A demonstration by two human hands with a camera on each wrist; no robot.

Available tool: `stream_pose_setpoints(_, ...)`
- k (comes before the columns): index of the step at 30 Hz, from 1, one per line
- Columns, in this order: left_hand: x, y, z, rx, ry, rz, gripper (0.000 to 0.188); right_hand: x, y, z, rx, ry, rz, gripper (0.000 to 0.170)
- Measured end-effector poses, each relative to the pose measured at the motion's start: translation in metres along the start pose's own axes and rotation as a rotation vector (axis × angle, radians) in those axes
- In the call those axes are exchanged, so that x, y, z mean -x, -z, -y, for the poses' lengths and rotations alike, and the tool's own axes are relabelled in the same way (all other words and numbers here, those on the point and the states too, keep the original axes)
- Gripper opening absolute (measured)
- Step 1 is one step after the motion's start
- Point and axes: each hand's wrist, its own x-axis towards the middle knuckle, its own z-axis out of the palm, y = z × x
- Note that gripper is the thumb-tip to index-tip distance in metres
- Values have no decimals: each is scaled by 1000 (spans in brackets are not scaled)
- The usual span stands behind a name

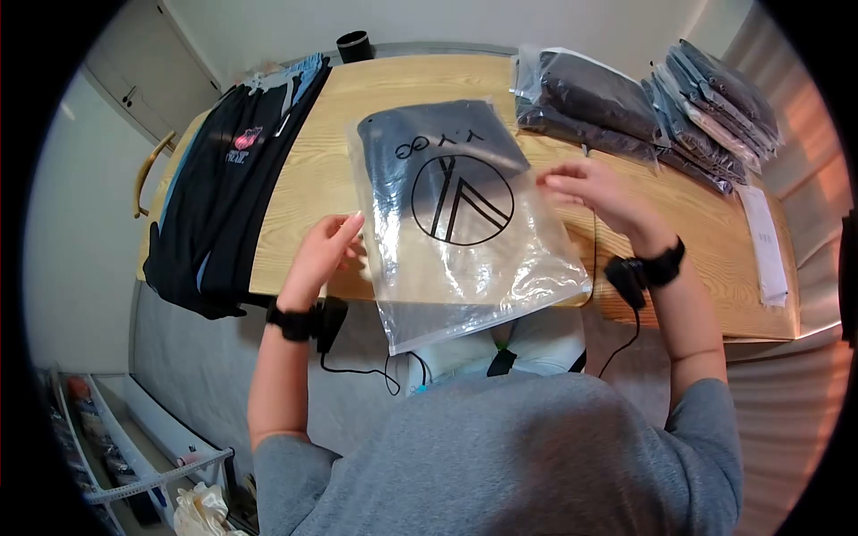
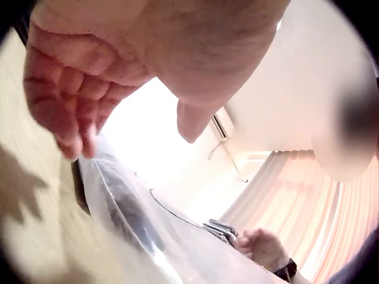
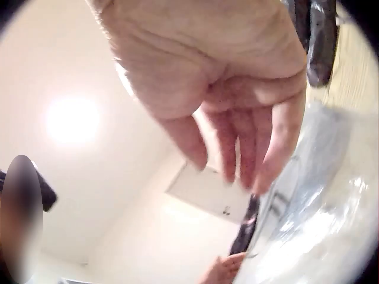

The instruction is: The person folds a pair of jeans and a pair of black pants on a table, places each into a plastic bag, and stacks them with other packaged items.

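A clear plastic bag (image 1: pixel 465 277) with a black circular logo lies on the table in front of me, its lower end overhanging the near edge. Folded dark clothing (image 1: pixel 438 134) fills its far part; the near part is flat. My left hand (image 1: pixel 323 255) is beside the bag's left edge, thumb apart from loosely bent fingers (image 2: pixel 53 118), with nothing held. On the other side, my right hand (image 1: pixel 594 192) hovers near the bag's right edge. Its fingers (image 3: pixel 284 136) are relaxed and slightly bent, and the space between them and the thumb holds nothing.
Black garments (image 1: pixel 223 179) with a pink print lie along the table's left side. Bagged dark clothes (image 1: pixel 590 94) and another stack of packages (image 1: pixel 715 107) stand at the back right. A white paper strip (image 1: pixel 761 246) lies at the right; a black bin (image 1: pixel 355 46) stands behind the table.
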Motion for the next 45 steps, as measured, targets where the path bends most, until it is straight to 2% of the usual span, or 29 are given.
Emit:
stream_pose_setpoints(1, -11, 0, -6, -5, -14, 1, 50, -22, 2, -19, 87, 59, -216, 49)
stream_pose_setpoints(2, -23, -2, -7, -36, 95, 64, 51, -44, 5, -37, 83, 67, -228, 49)
stream_pose_setpoints(3, -34, -4, -6, -68, 205, 126, 52, -66, 8, -54, -4, -126, -164, 49)
stream_pose_setpoints(4, -43, -5, -3, -74, 193, 128, 52, -77, 12, -60, -92, -317, -96, 48)
stream_pose_setpoints(5, -53, -5, 2, -59, 222, 191, 54, -77, 9, -55, -95, -309, -104, 48)
stream_pose_setpoints(6, -62, -6, 9, -42, 255, 253, 56, -78, 3, -52, -70, -332, -101, 41)
stream_pose_setpoints(7, -69, -7, 12, -31, 285, 259, 46, -78, 0, -50, -45, -358, -96, 35)
stream_pose_setpoints(8, -73, -7, 17, -33, 285, 258, 46, -81, 2, -54, -47, -357, -95, 35)
stream_pose_setpoints(10, -76, -6, 26, 5, 297, 408, 35, -89, 6, -76, -168, -323, 19, 27)
stream_pose_setpoints(11, -67, -11, 18, 9, 312, 343, 28, -94, 10, -82, -223, -312, 106, 23)
stream_pose_setpoints(12, -69, -11, 20, 7, 315, 342, 28, -97, 11, -89, -226, -312, 108, 23)
stream_pose_setpoints(15, -74, -12, 31, 31, 272, 305, 25, -86, 5, -87, -306, -309, 36, 22)
stream_pose_setpoints(20, -64, -12, 28, 56, 285, 387, 22, -60, 0, -77, -77, -341, -50, 25)
stream_pose_setpoints(23, -52, -13, 41, 95, 291, 464, 22, -35, -3, -84, -197, -413, -56, 25)
stream_pose_setpoints(26, -30, -9, 44, 212, 372, 544, 25, -11, -10, -90, -124, -400, -91, 24)
stream_pose_setpoints(28, -10, -11, 47, 168, 380, 485, 23, 10, -16, -90, -152, -413, -105, 23)
stream_pose_setpoints(30, 13, -13, 48, 105, 120, 179, 22, 26, -16, -96, -152, -249, -252, 21)
stream_pose_setpoints(31, 9, 8, 64, 50, 50, 216, 22, 32, -11, -104, -95, -199, -216, 13)
stream_pose_setpoints(32, 15, 6, 64, 50, 52, 213, 22, 39, -15, -104, -95, -198, -213, 13)
stream_pose_setpoints(34, 28, 1, 64, -671, -793, -220, 41, 56, -23, -99, 606, 179, -454, 34)
stream_pose_setpoints(35, 26, 7, 65, -810, -779, -47, 63, 58, -24, -93, 647, 294, -378, 61)
stream_pose_setpoints(36, 24, 6, 64, -812, -781, -47, 63, 56, -26, -89, 647, 295, -380, 61)
stream_pose_setpoints(38, 19, -4, 53, -1144, -1093, -29, 66, 51, -26, -82, 1117, 473, -290, 68)
stream_pose_setpoints(39, 17, -8, 47, -1194, -1098, 31, 65, 50, -24, -77, 1120, 474, -301, 68)
stream_pose_setpoints(40, 14, -11, 43, -1195, -1109, 28, 65, 48, -21, -71, 1239, 473, -222, 69)
stream_pose_setpoints(41, 11, -13, 40, -1290, -1174, 72, 62, 47, -19, -67, 1356, 470, -138, 71)
stream_pose_setpoints(42, 9, -16, 37, -1386, -1237, 120, 59, 45, -17, -66, 1359, 469, -145, 71)
stream_pose_setpoints(43, 10, -20, 30, -1291, -1219, 185, 56, 44, -16, -65, 1389, 529, -94, 70)
stream_pose_setpoints(45, 6, -24, 28, -1301, -1230, 258, 57, 40, -11, -67, 1422, 584, -49, 69)
